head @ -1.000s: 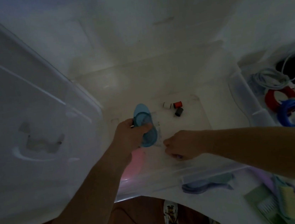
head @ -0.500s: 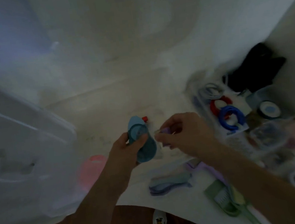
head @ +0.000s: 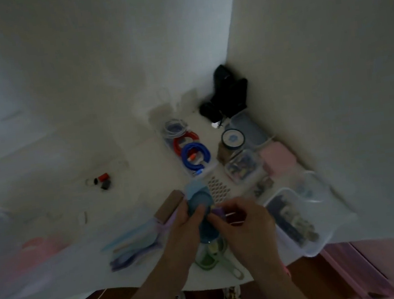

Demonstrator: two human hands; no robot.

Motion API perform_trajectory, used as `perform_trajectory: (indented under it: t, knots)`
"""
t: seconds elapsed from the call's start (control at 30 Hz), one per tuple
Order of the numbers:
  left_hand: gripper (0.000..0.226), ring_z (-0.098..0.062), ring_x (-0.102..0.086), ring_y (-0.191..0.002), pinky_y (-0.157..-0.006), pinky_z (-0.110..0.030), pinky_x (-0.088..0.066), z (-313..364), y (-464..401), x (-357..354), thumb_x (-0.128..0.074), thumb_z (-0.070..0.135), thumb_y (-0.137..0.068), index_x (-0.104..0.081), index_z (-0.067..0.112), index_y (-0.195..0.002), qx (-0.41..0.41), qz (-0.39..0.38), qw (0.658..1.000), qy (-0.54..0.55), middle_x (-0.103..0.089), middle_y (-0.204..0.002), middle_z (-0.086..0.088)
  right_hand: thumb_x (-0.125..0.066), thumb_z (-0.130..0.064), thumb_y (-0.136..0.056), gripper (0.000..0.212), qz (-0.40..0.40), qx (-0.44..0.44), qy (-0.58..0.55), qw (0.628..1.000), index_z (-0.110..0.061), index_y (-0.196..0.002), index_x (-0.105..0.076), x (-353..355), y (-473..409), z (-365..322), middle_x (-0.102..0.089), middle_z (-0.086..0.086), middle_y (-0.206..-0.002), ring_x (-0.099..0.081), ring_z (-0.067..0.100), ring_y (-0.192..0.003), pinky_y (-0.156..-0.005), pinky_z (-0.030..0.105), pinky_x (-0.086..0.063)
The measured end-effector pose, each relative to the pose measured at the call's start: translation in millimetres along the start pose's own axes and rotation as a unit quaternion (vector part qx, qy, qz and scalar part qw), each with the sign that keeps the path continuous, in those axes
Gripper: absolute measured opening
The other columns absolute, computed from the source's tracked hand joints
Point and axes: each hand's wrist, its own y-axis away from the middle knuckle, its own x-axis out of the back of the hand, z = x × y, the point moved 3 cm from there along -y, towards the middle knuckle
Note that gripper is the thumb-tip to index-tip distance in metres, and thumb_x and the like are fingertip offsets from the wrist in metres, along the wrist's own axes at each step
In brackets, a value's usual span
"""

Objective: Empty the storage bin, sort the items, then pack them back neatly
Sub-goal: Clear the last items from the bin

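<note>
now the left hand (head: 186, 221) grips a blue round piece (head: 198, 200), fingers curled on it, above the white table (head: 145, 180). the right hand (head: 245, 218) pinches a small purple piece (head: 218, 211) just beside it. probably the person is sorting; it is better to lay each piece down with its own kind, slowly, and not drop it on the green scoops (head: 210, 255) below. counted: three cable coils (white, red, blue) in the narrow tray (head: 191, 150), three small caps (head: 100, 181) apart on the left. the storage bin (head: 2, 247) stands at the left, blurred.
</note>
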Motion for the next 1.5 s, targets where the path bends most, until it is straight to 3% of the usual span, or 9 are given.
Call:
perform_trajectory:
  t: [0.17, 0.33, 0.43, 0.67, 0.87, 1.03, 1.33, 1.43, 1.5]
  knots:
    - [0.008, -0.022, -0.062, -0.103, -0.087, -0.04, -0.055, -32, -6, -57, -0.058, 0.021, -0.097, -0.059, 0.027, -0.102, 0.038, -0.048, 0.998, 0.031, -0.063, -0.117, -0.005, -0.081, -0.029, -0.078, 0.012, 0.012, -0.031, -0.024, 0.999, -0.032, -0.087, -0.073, 38, -4, 46, -0.07, -0.017, -0.076, -0.065, -0.004, -0.072, -0.064, 0.02, -0.057]
    - [0.01, -0.031, -0.061, -0.108, -0.1, -0.05, -0.049, -31, -11, -103, -0.056, 0.015, -0.098, -0.063, 0.018, -0.103, 0.043, -0.077, 0.995, 0.052, -0.063, -0.117, -0.014, -0.084, -0.018, -0.075, 0.026, 0.038, -0.035, -0.067, 0.996, -0.03, -0.093, -0.07, 76, -28, 67, -0.07, -0.014, -0.079, -0.064, -0.003, -0.073, -0.061, 0.012, -0.051]
    - [0.013, -0.029, -0.061, -0.085, -0.078, -0.041, -0.055, -19, -24, -129, -0.05, 0.005, -0.098, -0.059, 0.009, -0.091, 0.023, -0.072, 0.996, 0.04, -0.062, -0.098, -0.014, -0.085, -0.023, -0.073, 0.022, 0.064, -0.033, -0.065, 0.995, -0.033, -0.087, -0.071, 94, -52, 79, -0.07, -0.014, -0.078, -0.065, -0.001, -0.073, -0.062, 0.016, -0.053]
    - [0.009, -0.03, -0.068, -0.098, -0.09, -0.046, -0.056, 24, -70, -201, -0.062, 0.015, -0.095, -0.064, 0.012, -0.103, -0.085, -0.087, 0.992, -0.01, -0.07, -0.102, -0.01, -0.073, -0.013, -0.087, 0.009, 0.038, -0.033, -0.163, 0.985, -0.011, -0.095, -0.07, 124, -147, 91, -0.074, 0.001, -0.085, -0.071, 0.017, -0.082, -0.07, 0.03, -0.059]
    - [0.012, -0.015, -0.062, -0.084, -0.068, -0.015, -0.043, 59, -144, -244, -0.055, 0.013, -0.099, -0.055, 0.018, -0.088, -0.106, -0.037, 0.994, -0.011, -0.058, -0.085, 0.002, -0.077, -0.014, -0.082, 0.015, 0.059, -0.055, -0.119, 0.99, -0.009, -0.095, -0.07, 117, -275, 99, -0.071, 0.008, -0.085, -0.069, 0.025, -0.081, -0.075, 0.04, -0.058]
    - [0.028, -0.002, -0.065, -0.074, -0.055, -0.008, -0.046, 50, -192, -253, -0.039, 0.0, -0.103, -0.047, -0.009, -0.129, -0.11, -0.021, 0.994, 0.013, -0.063, -0.103, -0.009, -0.075, -0.013, -0.08, 0.019, 0.05, -0.019, -0.023, 0.998, -0.008, -0.097, -0.069, 81, -340, 104, -0.058, -0.009, -0.07, -0.056, 0.008, -0.063, -0.065, 0.03, -0.052]
    - [0.045, -0.037, -0.061, -0.109, -0.09, -0.045, -0.052, 19, -240, -266, -0.059, 0.01, -0.086, -0.053, 0.01, -0.131, -0.065, -0.02, 0.996, 0.056, -0.064, -0.106, -0.006, -0.071, -0.014, -0.082, 0.024, -0.096, -0.009, 0.062, 0.993, -0.018, -0.105, -0.066, 32, -375, 125, -0.068, 0.006, -0.105, -0.064, 0.024, -0.099, -0.086, 0.038, -0.053]
    - [0.038, -0.021, -0.061, -0.094, -0.092, -0.044, -0.05, 24, -239, -268, -0.055, 0.015, -0.075, -0.055, 0.018, -0.113, -0.042, -0.049, 0.996, 0.067, -0.062, -0.099, 0.0, -0.074, -0.027, -0.073, 0.03, -0.128, -0.011, 0.074, 0.989, -0.028, -0.103, -0.066, 30, -385, 133, -0.069, 0.01, -0.107, -0.066, 0.032, -0.1, -0.086, 0.05, -0.055]
    - [0.024, -0.007, -0.061, -0.086, -0.087, -0.034, -0.052, 24, -237, -265, -0.059, 0.012, -0.09, -0.054, 0.018, -0.113, -0.014, -0.071, 0.995, 0.063, -0.057, -0.1, 0.004, -0.071, -0.024, -0.08, 0.026, -0.126, 0.019, 0.118, 0.985, -0.022, -0.106, -0.07, 40, -378, 118, -0.069, 0.007, -0.1, -0.065, 0.027, -0.094, -0.086, 0.039, -0.053]
